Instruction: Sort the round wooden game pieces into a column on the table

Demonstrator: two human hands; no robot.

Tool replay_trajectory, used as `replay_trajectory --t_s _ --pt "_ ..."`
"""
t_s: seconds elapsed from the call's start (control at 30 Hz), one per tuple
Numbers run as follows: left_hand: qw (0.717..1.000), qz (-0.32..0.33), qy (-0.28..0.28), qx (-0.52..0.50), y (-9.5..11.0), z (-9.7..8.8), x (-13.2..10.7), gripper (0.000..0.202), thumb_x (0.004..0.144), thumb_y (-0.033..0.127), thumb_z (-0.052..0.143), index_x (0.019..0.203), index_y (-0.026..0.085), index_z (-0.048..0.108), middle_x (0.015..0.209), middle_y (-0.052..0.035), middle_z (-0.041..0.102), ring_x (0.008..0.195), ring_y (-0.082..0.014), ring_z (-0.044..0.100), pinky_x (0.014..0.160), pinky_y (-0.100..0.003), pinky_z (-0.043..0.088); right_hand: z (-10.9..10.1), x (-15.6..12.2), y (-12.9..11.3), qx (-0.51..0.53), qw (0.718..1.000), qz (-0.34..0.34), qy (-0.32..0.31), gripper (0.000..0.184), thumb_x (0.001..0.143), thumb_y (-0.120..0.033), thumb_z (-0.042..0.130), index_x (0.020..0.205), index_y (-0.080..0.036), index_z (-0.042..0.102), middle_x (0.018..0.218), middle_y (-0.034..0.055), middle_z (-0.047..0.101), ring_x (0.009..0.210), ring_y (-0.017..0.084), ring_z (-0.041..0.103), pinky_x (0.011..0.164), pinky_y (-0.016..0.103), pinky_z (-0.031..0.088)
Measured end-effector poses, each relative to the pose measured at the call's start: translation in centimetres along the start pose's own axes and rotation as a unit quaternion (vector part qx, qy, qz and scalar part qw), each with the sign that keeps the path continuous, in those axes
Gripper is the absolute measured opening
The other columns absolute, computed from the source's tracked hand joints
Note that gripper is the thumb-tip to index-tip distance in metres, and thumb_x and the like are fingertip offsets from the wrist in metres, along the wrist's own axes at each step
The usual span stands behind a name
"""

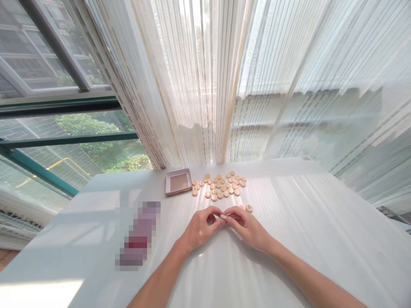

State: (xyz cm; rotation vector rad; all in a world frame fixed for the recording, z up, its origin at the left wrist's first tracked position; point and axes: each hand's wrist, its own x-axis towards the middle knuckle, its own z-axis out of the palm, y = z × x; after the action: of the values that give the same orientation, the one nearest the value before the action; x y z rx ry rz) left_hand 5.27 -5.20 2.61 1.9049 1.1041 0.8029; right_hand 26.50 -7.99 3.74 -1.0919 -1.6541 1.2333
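Pinching disc (223, 217) near shallow box (178, 182)

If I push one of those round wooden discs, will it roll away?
Probably not: the discs lie flat on the table, so one would likely slide. They look stiff and light; the left hand and right hand pinch one disc with fingertips. Stood on edge, it might roll.

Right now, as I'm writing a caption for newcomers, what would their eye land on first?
The left hand and right hand meet in the foreground, together pinching a small round pale wooden disc. Just beyond lies a loose cluster of matching wooden discs beside a shallow square brown tray. Sheer white striped curtains fill the background.
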Motion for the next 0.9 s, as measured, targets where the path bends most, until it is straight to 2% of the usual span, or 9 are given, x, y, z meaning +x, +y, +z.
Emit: replay_trajectory --t_s 0.2,0.37,0.5,0.67,0.9 --pt "1.0 0.013 0.001 0.009 0.08 -0.02 0.02 0.014 0.098 0.034 0.066 0.104 0.024 0.073 0.093 0.0002 0.077 0.075 -0.0165 0.067 0.074 -0.028 0.052 0.32 0.03 0.65 -0.026 0.999 -0.012 0.033 0.024 0.104 -0.044 0.059 0.109 -0.023 0.07 0.108 0.0075 0.076 0.102 0.026 0.075 0.093 0.04 0.06" --pt "1.0 0.022 0.0 0.015 0.07 0.02 -0.07 0.016 0.1 0.036 0.062 0.103 0.022 0.071 0.09 -0.0007 0.077 0.073 -0.016 0.066 0.072 -0.027 0.052 0.45 -0.05 0.82 -0.02 0.999 -0.034 0.016 0.022 0.106 -0.04 0.056 0.112 -0.023 0.068 0.107 0.0069 0.076 0.1 0.024 0.075 0.091 0.039 0.061" --pt "1.0 0.029 0.01 -0.003 -0.03 0.17 -0.08 0.018 0.1 0.037 0.062 0.11 0.023 0.067 0.095 -0.0028 0.078 0.077 -0.0177 0.07 0.075 -0.029 0.055 0.47 0.06 0.84 -0.008 0.999 -0.046 0.009 0.02 0.104 -0.038 0.059 0.113 -0.022 0.067 0.113 0.0075 0.075 0.101 0.024 0.075 0.093 0.039 0.062" --pt "0.999 0.034 0.013 -0.02 0.07 0.22 -0.08 0.016 0.102 0.034 0.06 0.112 0.024 0.065 0.096 -0.0024 0.079 0.078 -0.0177 0.072 0.075 -0.029 0.057 0.45 0.14 0.73 -0.017 0.999 -0.034 0.017 0.02 0.104 -0.041 0.059 0.11 -0.023 0.067 0.109 0.0064 0.075 0.098 0.024 0.074 0.092 0.041 0.062" --pt "0.999 0.047 0.022 0.0 0.24 0.16 -0.05 0.017 0.096 0.03 0.065 0.112 0.023 0.067 0.101 -0.0025 0.077 0.076 -0.0158 0.071 0.074 -0.027 0.057 0.43 0.26 0.88 -0.006 0.999 -0.03 0.033 0.021 0.101 -0.043 0.064 0.109 -0.023 0.067 0.109 0.0061 0.074 0.099 0.023 0.074 0.092 0.039 0.062"
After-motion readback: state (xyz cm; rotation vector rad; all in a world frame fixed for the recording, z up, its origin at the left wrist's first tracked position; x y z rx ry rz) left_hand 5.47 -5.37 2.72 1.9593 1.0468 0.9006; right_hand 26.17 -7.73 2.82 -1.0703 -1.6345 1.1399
